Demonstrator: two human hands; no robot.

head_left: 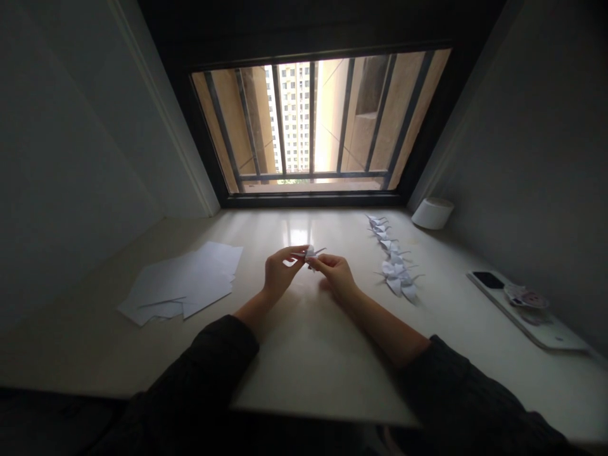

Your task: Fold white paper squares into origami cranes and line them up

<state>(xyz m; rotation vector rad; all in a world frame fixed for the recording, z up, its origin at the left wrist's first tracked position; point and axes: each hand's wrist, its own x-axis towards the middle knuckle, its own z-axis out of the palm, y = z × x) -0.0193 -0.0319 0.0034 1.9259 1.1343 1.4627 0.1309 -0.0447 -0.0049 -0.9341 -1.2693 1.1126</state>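
**Small folded paper piece held between both hands over pale counter**

A small white folded paper piece [311, 253], thin and sharply creased w/ a pointed tip sticking out to the right, is pinched above the middle of the counter [304, 354]. It is gripped from the left by the left hand [280, 272], fingers curled in and thumb pressed to fingertips, and from the right by the right hand [336, 273], likewise closed round the paper's lower edge. The two hands are nearly touching; dark knit-looking sleeves are seen on both forearms.

The counter surface is smooth, cream-coloured and slightly glossy, w/ window light reflected near the far edge. To the left, well apart from the hands, a loose fan of flat white paper sheets [183, 285] is spread, corners overlapping. To the right, a row of finished folded paper cranes [394, 266] is laid out approx. in a line running away toward the window, wings and beaks angular and pointed. Beyond them a short, round white cylinder [433, 213] is stood by the wall. At far right a long flat white tray [546, 329] is set along the wall, w/ a dark phone [489, 280] and a round printed item [525, 296] resting on it; detail there is too dim to make out.

A dark-framed window w/ vertical metal bars [313, 120] is seen behind the counter
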